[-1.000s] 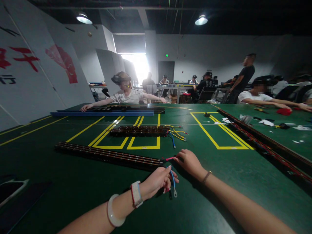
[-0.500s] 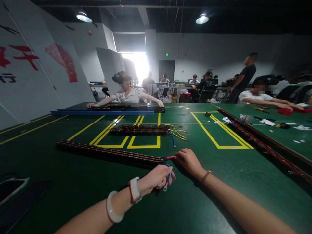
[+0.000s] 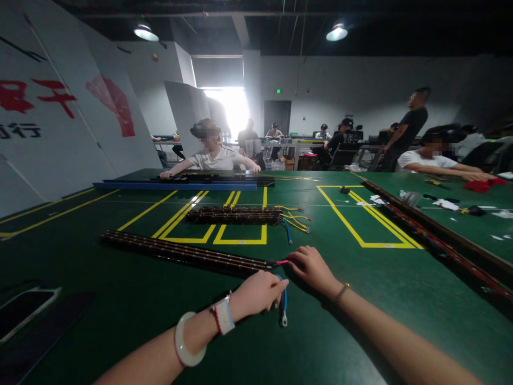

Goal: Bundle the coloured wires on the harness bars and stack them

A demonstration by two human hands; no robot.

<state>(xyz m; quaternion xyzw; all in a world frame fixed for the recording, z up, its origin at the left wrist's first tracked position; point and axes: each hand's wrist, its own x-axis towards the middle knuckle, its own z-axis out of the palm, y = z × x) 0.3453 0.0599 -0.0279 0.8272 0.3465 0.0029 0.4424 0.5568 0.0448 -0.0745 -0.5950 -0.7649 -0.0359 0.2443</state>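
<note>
A long dark wire bundle lies slantwise on the green table, its right end between my hands. My right hand pinches the red wire that comes out of that end. My left hand is closed at the blue cable, which curves down past the fingertips to a metal ring lug. A white bangle and a light watch band circle the left wrist. Farther back rests a shorter bundle with yellow and blue leads fanned out at its right.
Across the table a person reaches over blue and black rails. Long red-wired bundles run down the right side beside paper scraps. A dark flat object with a pale edge lies at the lower left.
The blue cable hangs straighter, its lug lower and farther right. My left hand's fingers have shifted on it. My right hand remains at the red wire. The whole view has moved slightly.
</note>
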